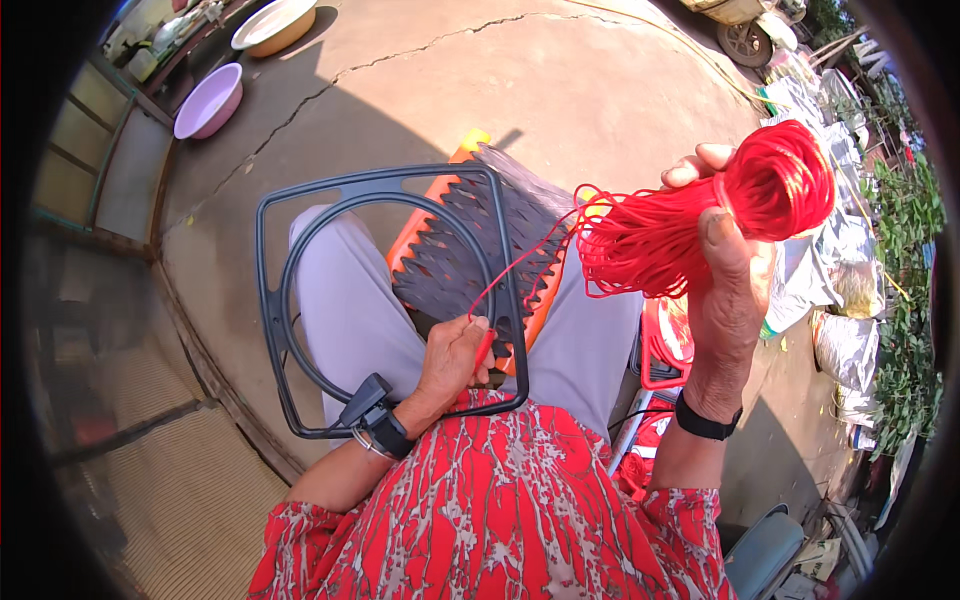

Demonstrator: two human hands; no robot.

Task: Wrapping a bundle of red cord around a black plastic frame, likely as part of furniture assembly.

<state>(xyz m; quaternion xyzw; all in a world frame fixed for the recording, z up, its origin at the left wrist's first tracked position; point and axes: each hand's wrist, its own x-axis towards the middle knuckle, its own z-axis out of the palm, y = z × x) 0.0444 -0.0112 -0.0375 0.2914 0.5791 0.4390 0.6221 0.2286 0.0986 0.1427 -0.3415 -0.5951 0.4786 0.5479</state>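
Note:
My right hand [730,255] is raised at the right, its fingers closed round the tied middle of a thick red cord hank [785,180]. The loose loops of the hank hang out to the left. From them a single strand runs down to my left hand [458,358], which is closed on the red cord, with a short thicker red piece showing at its fingers. A black plastic frame [375,182], square with a ring inside, lies over my lap. My left hand is at the frame's lower right side; whether it also grips the frame I cannot tell.
Beyond my knees stands an orange-edged thing with dark jagged strips [465,250]. Red items [665,345] lie by my right thigh. A purple basin [210,102] and a yellowish basin [275,27] sit far left. White sacks [845,350] and plants [910,300] line the right.

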